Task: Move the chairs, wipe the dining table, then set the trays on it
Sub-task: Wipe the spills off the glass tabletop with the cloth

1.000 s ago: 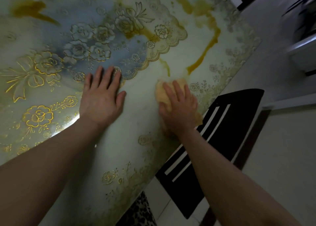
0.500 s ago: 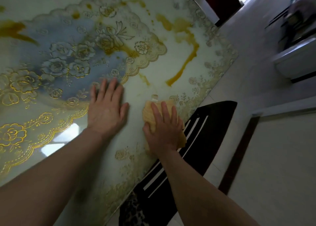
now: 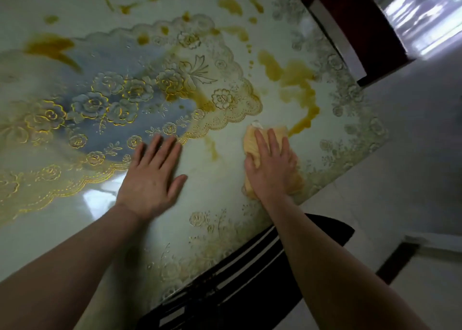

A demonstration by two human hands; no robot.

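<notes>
**Cloth carried farther along the table**

Moved farther from the near edge, the left hand (image 3: pixel 152 179) is laid flat, fingers straight, on the dining table (image 3: pixel 225 104); to its right, the yellow cloth (image 3: pixel 252 142) is pressed down under the flat right hand (image 3: pixel 271 169), just short of the amber streak (image 3: pixel 300 92).

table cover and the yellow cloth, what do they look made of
Table cover: probably clear embossed plastic (PVC-like), glossy; it mirrors window light and carries raised gold lace and rose patterns. Cloth: soft ribbed fabric, maybe microfibre, matte; it bunches under the right hand.

Dining table (image 3: pixel 225 184) – glossy floral top; yellow cloth (image 3: pixel 252 144) near right edge.
</notes>
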